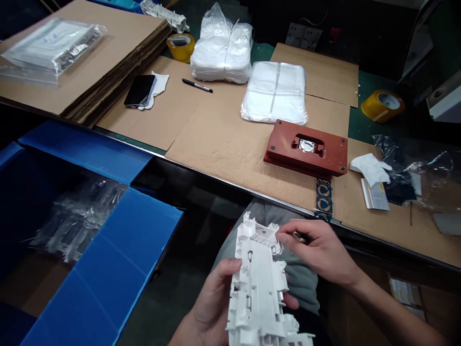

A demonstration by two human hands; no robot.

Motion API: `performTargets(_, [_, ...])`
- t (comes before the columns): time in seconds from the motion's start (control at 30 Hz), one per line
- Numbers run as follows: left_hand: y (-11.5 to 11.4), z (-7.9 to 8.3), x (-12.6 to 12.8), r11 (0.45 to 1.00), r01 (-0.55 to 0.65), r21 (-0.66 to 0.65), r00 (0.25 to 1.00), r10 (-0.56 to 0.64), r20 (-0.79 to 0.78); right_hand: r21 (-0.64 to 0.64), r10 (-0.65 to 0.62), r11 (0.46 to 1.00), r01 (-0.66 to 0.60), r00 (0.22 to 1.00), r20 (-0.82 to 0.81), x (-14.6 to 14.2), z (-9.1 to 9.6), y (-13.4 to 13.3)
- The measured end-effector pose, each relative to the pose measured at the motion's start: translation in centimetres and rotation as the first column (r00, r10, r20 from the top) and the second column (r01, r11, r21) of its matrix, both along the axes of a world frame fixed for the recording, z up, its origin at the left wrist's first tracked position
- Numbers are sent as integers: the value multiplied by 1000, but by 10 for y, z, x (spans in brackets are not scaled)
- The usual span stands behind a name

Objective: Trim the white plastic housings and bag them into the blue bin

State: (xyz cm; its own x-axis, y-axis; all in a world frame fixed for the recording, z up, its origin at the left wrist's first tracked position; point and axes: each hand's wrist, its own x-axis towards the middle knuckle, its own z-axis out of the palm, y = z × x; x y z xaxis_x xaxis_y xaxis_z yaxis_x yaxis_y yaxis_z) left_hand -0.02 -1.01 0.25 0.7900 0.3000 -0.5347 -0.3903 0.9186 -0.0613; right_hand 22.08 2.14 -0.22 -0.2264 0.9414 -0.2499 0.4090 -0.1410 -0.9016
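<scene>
Both hands work over my lap: left hand [212,298] grasping the white plastic frame [261,283], right hand [320,252] pinching a small metal piece [299,236] against its top edge, best kept steady.

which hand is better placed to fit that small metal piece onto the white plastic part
Right. The right hand pinches the small metal piece at the white plastic part's top edge, while the left hand grips it from beneath.
</scene>
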Motion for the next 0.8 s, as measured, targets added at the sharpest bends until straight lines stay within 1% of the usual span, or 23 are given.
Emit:
performTargets(0.03, [2, -1, 0, 1000, -14, 14, 1000, 14, 14, 6, -87, 996, 87, 996, 5, 5, -2, -2])
performTargets(0.1, [5, -4, -2, 998, -26, 50, 999, 25, 33, 10, -255, 967, 255, 967, 25, 18, -6, -7])
performTargets(0.2, [7, -13, -5, 994, -11, 111, 996, 2, 86, 31, -454, 891, 453, 889, 65, 37, -16, -16])
performTargets(0.3, [6, -23, -7, 987, 0, 163, 984, -28, 175, 108, -592, 806, 582, 790, 158, 54, -25, -26])
performTargets(0.37, [5, -28, -7, 987, 16, 162, 973, -53, 226, 155, -643, 766, 624, 734, 221, 63, -31, -34])
performTargets(0.43, [5, -31, -6, 989, 11, 149, 967, -48, 252, 184, -670, 741, 646, 692, 269, 73, -36, -43])
performTargets(0.53, [5, -33, -4, 984, 1, 177, 965, -47, 257, 167, -662, 741, 650, 667, 342, 89, -43, -60])
performTargets(0.6, [5, -31, -4, 979, 3, 206, 967, -55, 247, 149, -651, 745, 651, 659, 376, 104, -50, -76])
performTargets(0.63, [4, -29, -3, 977, -2, 212, 969, -50, 244, 148, -656, 738, 658, 649, 386, 113, -54, -86])
performTargets(0.7, [2, -24, -3, 976, -2, 218, 980, -41, 195, 169, -688, 703, 691, 600, 408, 137, -65, -110])
performTargets(0.73, [1, -22, -3, 971, 12, 238, 992, -42, 120, 180, -705, 681, 710, 568, 424, 151, -72, -125])
performTargets(0.77, [1, -21, -2, 956, 45, 290, 999, -43, -12, 200, -721, 654, 729, 523, 454, 166, -80, -141])
performTargets(0.8, [0, -20, -2, 919, 113, 377, 977, -34, -210, 212, -730, 631, 747, 478, 489, 182, -89, -159])
